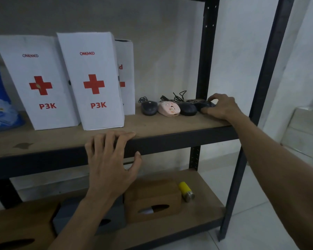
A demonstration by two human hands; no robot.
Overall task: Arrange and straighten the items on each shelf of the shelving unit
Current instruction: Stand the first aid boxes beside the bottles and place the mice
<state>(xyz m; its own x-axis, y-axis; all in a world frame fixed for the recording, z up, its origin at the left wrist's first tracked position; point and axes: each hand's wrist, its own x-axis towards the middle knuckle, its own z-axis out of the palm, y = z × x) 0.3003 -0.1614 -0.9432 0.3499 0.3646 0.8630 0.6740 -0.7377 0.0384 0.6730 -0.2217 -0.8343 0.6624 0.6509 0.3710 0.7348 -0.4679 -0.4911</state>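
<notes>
My right hand (221, 107) reaches to the far right end of the brown wooden upper shelf board (152, 123) and curls loosely over the black computer mouse (204, 105) lying there, fingers draped on it — last in a row with another black mouse (188, 109), a pale pink patterned mouse (169, 108) and a dark grey mouse (149, 108), their thin black cables (177, 96) tangled behind. My left hand (110, 159) holds nothing — fingers spread flat on the board's front edge, thumb below the black metal front rail (179, 141). Left of the mice stand three tall white cardboard boxes with red crosses (90, 80), upright and close together, beside a blue plastic pack (0, 98); on the lower shelf lie a brown wooden tissue box (152, 199) and a small yellow cylinder (185, 191).
</notes>
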